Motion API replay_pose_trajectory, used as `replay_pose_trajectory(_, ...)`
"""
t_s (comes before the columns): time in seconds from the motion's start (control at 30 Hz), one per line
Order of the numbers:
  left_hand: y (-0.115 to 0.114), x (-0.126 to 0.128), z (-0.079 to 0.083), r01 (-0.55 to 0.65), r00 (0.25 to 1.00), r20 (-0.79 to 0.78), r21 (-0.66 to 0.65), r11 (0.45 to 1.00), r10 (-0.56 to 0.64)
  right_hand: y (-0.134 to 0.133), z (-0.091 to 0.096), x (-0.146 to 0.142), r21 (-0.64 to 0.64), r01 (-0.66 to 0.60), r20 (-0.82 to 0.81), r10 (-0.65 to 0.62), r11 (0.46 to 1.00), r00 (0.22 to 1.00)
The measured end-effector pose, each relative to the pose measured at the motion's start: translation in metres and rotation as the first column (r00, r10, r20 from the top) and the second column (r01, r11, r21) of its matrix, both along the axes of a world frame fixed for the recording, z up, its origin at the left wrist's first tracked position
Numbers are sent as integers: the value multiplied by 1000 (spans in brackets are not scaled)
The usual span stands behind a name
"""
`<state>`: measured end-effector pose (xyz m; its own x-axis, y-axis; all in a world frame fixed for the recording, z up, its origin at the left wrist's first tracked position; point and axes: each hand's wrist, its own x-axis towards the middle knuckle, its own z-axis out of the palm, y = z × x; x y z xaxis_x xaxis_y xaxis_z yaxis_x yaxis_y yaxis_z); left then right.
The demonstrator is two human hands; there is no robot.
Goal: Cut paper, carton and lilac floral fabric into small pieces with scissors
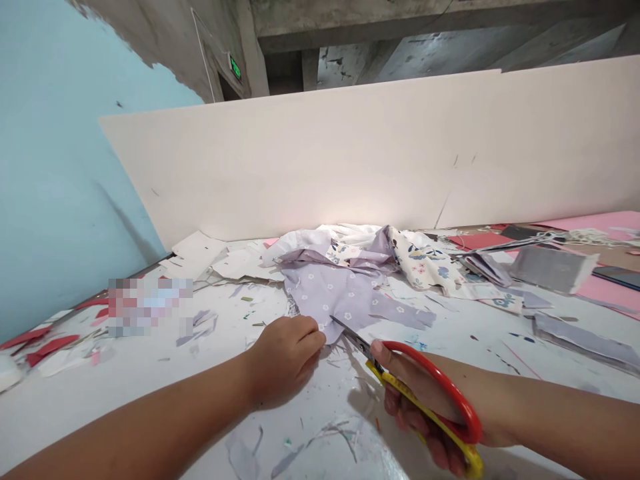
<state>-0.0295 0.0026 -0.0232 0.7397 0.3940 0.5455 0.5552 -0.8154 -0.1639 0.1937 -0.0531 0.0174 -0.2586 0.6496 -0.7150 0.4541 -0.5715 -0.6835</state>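
Left hand (283, 360) closed, pressing on lilac floral fabric (345, 297) near mid-table (125, 407); right hand (425, 417) gripping red-and-yellow scissors (415, 400), blade at the fabric's lower edge, just beside left hand. Cream floral fabric (425, 270) bunched against the lilac piece; grey block (553, 269) and pink sheet (600, 227) toward far right corner; paper scraps (200, 257) near far left corner; white board (300, 153) leaning along far edge

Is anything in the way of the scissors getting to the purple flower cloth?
Nothing visible is in the way: the tips of the scissors in the right hand reach the edge of the lilac flowered cloth, beside the left hand.
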Motion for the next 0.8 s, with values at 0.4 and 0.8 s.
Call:
replay_pose_trajectory(0.4, 3, 16, 2, -143, 989, -75, -215, 966, 130, -6, 17, 3, -88, -6, -76, -1, 996, 997)
replay_pose_trajectory(0.8, -2, 12, 10, -45, 993, -121, -368, 929, -1, 9, 18, 1, -141, -35, -16, 33, 989, 999)
